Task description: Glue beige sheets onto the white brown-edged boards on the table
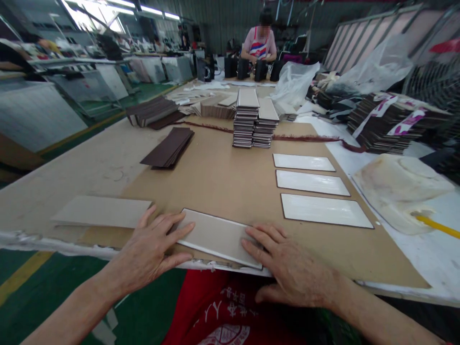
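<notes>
A beige rectangular panel with a thin dark edge point(217, 235) lies flat at the table's near edge. The fingers of my left hand point(153, 244) rest spread on its left end. On its right end lie the outstretched fingers of my right hand point(287, 261), thumb hanging over the table edge. Left of my left hand is a stack of plain beige boards point(104, 211). To the right, three panels with shiny white faces lie in a column, the nearest white panel point(325, 210) being the largest in view. Dark brown sheets point(168, 147) sit fanned farther back.
Two tall piles of edged panels point(247, 117) stand mid-table. Behind are more brown sheets point(154, 111). At right are a whitish plastic container point(398, 191) with a yellow stick point(438, 226), and a tied dark bundle point(388, 122). A person point(259, 43) works at the far end.
</notes>
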`<control>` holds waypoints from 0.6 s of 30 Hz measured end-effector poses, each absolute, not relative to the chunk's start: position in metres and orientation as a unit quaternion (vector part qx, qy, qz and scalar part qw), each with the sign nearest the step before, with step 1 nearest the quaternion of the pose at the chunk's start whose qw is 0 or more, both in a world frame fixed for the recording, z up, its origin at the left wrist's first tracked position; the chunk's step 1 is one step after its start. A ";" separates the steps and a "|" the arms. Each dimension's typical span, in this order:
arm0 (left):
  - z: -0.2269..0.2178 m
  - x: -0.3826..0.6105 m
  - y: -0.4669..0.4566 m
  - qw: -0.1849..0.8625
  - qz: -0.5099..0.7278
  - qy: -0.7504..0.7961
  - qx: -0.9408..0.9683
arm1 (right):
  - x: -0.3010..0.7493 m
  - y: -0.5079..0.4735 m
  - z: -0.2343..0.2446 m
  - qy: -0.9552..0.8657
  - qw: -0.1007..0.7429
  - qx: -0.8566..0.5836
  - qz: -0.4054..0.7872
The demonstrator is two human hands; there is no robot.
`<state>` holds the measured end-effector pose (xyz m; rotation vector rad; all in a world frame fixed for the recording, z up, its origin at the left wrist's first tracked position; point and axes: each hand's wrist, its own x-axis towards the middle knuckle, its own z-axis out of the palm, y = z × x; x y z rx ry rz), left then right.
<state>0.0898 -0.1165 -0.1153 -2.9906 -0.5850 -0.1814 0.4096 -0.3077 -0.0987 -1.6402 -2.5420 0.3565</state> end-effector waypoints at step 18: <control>-0.163 0.087 -0.105 0.023 -0.255 -0.279 -0.926 | 0.514 -0.319 -0.016 -0.725 0.178 -0.559 -0.360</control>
